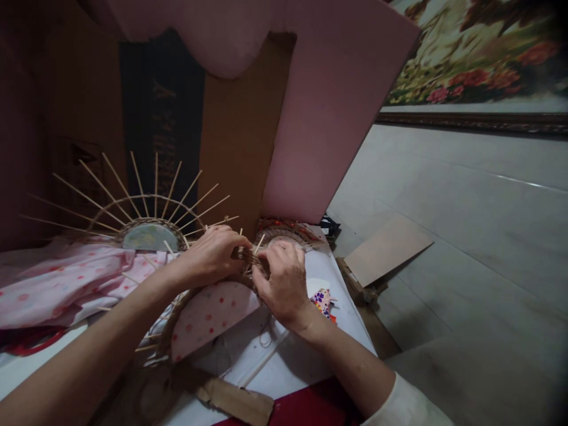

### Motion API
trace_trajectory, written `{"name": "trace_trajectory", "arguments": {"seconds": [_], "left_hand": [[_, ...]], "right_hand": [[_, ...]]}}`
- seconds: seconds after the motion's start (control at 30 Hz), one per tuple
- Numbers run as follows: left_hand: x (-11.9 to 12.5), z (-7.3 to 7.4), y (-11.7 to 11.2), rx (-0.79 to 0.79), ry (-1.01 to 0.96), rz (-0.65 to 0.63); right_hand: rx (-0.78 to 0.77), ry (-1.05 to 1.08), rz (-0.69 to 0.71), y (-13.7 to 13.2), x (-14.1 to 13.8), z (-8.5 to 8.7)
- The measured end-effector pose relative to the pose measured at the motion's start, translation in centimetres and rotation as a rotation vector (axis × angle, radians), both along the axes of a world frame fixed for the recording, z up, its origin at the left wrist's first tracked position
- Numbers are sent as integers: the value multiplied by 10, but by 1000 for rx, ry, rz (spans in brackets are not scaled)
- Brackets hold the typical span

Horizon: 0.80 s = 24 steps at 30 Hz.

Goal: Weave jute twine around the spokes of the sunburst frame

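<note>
Both hands grip a half-round woven piece, with a pink dotted fabric centre (213,316), a braided twine rim and thin sticks pointing outward. My left hand (217,251) is closed over the rim's top from the left. Opposite it, my right hand (284,275) pinches the rim's upper right part, close to the left fingertips. What the fingertips do with the twine is partly hidden. A loose strand of twine (266,337) hangs below the right hand. Behind the left hand stands a similar half-round piece (151,235), with a greenish centre and long radiating sticks.
Pink dotted cloth (57,284) and red-handled scissors (35,343) lie at left. A large pink-edged cardboard panel (310,118) rises behind the white table (350,307). Another woven piece (293,234) lies at the back. Brown cardboard (239,399) is in front.
</note>
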<state>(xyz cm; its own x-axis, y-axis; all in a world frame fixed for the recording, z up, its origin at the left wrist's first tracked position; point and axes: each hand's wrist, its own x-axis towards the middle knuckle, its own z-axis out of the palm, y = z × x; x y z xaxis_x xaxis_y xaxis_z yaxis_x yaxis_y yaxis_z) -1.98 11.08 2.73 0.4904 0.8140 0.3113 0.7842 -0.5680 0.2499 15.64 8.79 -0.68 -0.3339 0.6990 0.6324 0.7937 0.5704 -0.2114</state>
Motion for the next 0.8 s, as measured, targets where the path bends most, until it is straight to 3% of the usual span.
{"name": "trace_trajectory", "arguments": {"seconds": [0.3, 0.53, 0.63, 0.8], "left_hand": [[0, -1, 0, 1, 28, 16], [1, 0, 0, -14, -15, -17], [3, 0, -1, -22, -37, -18], [4, -1, 1, -41, -60, -56]], "right_hand": [[-22, -22, 12, 0, 1, 2], [-8, 137, -74, 19, 15, 24], [-201, 244, 14, 38, 20, 29], [-597, 637, 282, 57, 20, 22]]}}
